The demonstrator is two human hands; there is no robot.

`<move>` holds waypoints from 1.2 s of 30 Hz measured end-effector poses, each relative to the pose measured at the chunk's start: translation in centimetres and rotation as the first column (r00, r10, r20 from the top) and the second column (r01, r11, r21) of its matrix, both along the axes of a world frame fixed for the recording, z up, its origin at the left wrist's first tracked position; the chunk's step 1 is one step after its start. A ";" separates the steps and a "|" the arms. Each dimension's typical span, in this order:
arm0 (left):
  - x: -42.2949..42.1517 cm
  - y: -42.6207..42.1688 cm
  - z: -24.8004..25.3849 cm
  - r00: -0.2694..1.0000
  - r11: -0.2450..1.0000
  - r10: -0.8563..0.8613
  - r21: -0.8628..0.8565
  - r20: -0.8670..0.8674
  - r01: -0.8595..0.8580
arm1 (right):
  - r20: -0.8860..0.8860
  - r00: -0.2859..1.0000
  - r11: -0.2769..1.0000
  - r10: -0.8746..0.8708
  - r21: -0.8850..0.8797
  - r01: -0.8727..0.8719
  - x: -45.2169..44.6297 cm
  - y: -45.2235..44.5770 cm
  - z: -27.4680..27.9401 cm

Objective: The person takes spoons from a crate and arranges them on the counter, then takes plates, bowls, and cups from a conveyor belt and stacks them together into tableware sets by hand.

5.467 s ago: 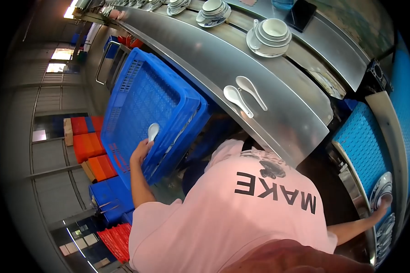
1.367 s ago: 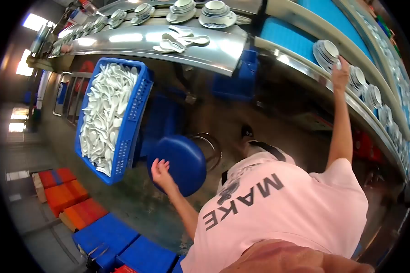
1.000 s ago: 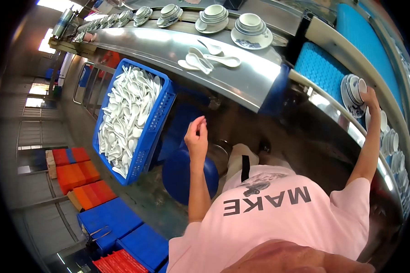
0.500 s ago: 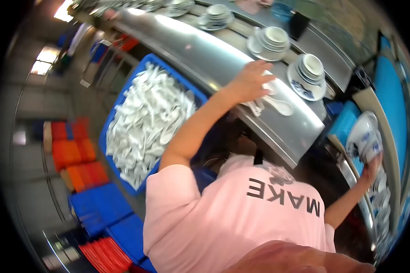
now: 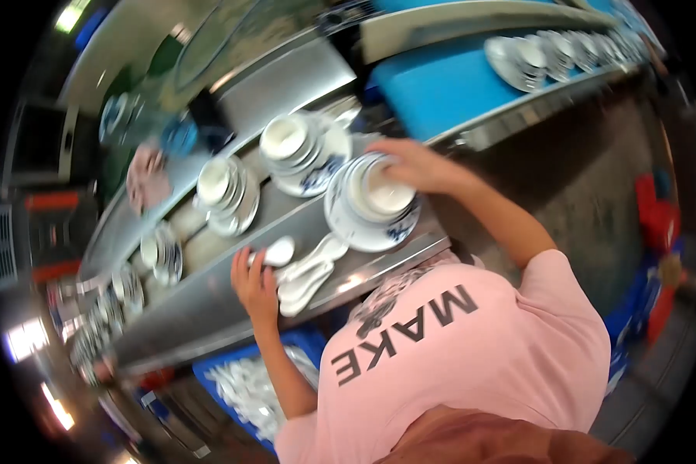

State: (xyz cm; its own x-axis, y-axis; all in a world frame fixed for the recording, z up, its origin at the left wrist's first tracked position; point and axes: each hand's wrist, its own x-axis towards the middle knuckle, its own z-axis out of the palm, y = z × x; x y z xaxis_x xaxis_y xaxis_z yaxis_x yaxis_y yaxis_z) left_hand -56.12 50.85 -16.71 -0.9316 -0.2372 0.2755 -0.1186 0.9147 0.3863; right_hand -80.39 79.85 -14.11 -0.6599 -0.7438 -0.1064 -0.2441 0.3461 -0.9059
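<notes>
My right hand (image 5: 416, 167) grips the near stack of white bowls (image 5: 383, 193) on a blue-patterned plate, at the steel table's front edge. Its fingers reach over the rim of the top bowl. My left hand (image 5: 255, 284) has its fingers round the handle of a white spoon (image 5: 279, 251) over the steel table (image 5: 209, 309). Beside that hand lie several white spoons (image 5: 305, 288), close together. Just behind the held stack, another bowl stack (image 5: 292, 145) stands on its plate. Motion blur softens the fingertips.
More dish stacks (image 5: 228, 193) run along the slatted line to the far left. A blue crate (image 5: 305, 340) of spoons is under the table edge. A blue conveyor (image 5: 433, 89) carries stacks at the upper right. A pink cloth (image 5: 147, 178) lies behind.
My right hand has brought a bowl stack from the conveyor to the steel table. My left hand has moved from above the spoons to their left side and taken one. The view has turned.
</notes>
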 end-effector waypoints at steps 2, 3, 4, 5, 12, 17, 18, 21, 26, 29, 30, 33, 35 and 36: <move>0.4 -0.2 -0.8 0.999 0.999 0.036 0.007 -0.007 -0.036 | -0.095 0.994 0.998 0.056 0.037 -0.052 0.3 0.8 0.0; 0.5 -0.1 -0.9 0.994 0.994 0.106 0.038 0.028 -0.107 | -0.019 0.997 0.996 0.073 0.060 -0.072 0.6 1.8 1.6; 0.2 0.0 -0.7 0.986 0.985 0.153 0.071 0.061 -0.157 | 0.057 0.994 0.992 0.097 0.077 -0.101 0.3 2.6 3.1; 0.5 -0.6 -1.4 0.985 0.985 0.166 0.036 0.038 -0.168 | 0.039 0.996 0.994 0.081 0.065 -0.083 -0.1 3.9 3.4; 0.4 -1.9 -2.8 0.959 0.959 0.283 0.026 -0.022 -0.282 | -0.314 0.934 0.894 0.171 0.447 -0.014 1.5 11.3 -8.1; 0.8 -2.1 -2.9 0.954 0.953 0.297 -0.041 -0.051 -0.299 | -0.808 0.533 0.964 0.249 0.262 -0.053 4.1 6.0 -18.9; 1.1 -3.0 -3.8 0.961 0.958 0.259 -0.100 -0.099 -0.268 | -0.839 0.485 0.949 0.246 0.310 0.056 4.5 4.9 -20.5; 1.8 -6.6 -6.8 0.965 0.977 0.105 -0.155 -0.239 -0.144 | -0.799 0.584 0.961 0.144 0.253 0.109 4.6 3.7 -21.7; 1.2 -3.5 -3.9 0.965 0.958 0.252 -0.118 -0.080 -0.260 | -0.861 0.501 0.983 0.083 0.152 0.100 4.9 3.7 -22.4; 0.8 -2.4 -3.3 0.951 0.947 0.298 -0.103 -0.082 -0.305 | -0.844 0.535 0.980 0.040 0.138 0.145 4.9 2.4 -24.0; 0.8 -2.4 -3.2 0.950 0.945 0.301 -0.108 -0.085 -0.309 | -0.801 0.598 0.978 0.023 0.141 0.151 5.1 2.3 -24.3; 0.6 -2.1 -3.0 0.947 0.947 0.306 -0.071 -0.097 -0.313 | -0.810 0.586 0.984 0.022 0.122 0.131 5.1 2.8 -23.0; 0.3 -1.6 -2.6 0.947 0.949 0.304 -0.054 -0.108 -0.311 | -0.777 0.627 0.986 0.058 0.142 0.084 4.6 3.1 -22.1; 0.2 -1.6 -2.7 0.943 0.947 0.312 -0.046 -0.118 -0.319 | -0.688 0.716 0.982 0.116 0.188 0.022 4.1 3.6 -21.3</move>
